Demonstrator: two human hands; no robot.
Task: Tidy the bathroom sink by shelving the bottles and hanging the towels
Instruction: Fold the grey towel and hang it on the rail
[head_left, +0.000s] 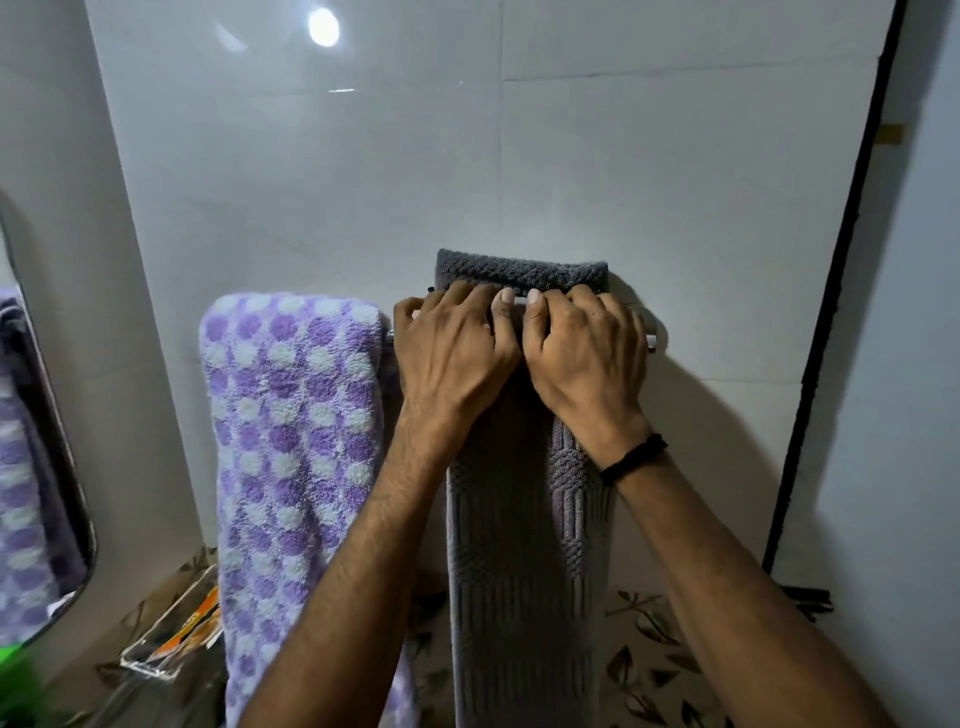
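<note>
— Where is the grey towel (524, 545)?

— Draped over the rail (650, 340), towards its right end. A short stretch shows beyond the rail against the wall. The long front part hangs straight down, so its long axis is vertical and crosses the horizontal rail.

— And the hands?

— Both are on top of it, side by side at the bend. The left hand (457, 348) covers the towel's left half and the right hand (587, 358) its right half, nearly touching in the middle. The fingers (535, 300) of each are curled and pressed close together, gripping the cloth where it folds over the rail.

— Which way does the towel lie from them?

— Directly under them, trailing down past the wrists. Neither hand is nearer; they share it evenly.

— What does the next move turn on?

— Evening it out, I'd judge. How much hangs behind the rail is hidden, so I can't tell whether it needs pulling back or only smoothing flat.

— Anything alongside?

— A purple spotted towel (291, 415) hangs at the rail's left end, just beside the left hand and apart from the grey one. A mirror (36, 467) sits at the far left.
</note>
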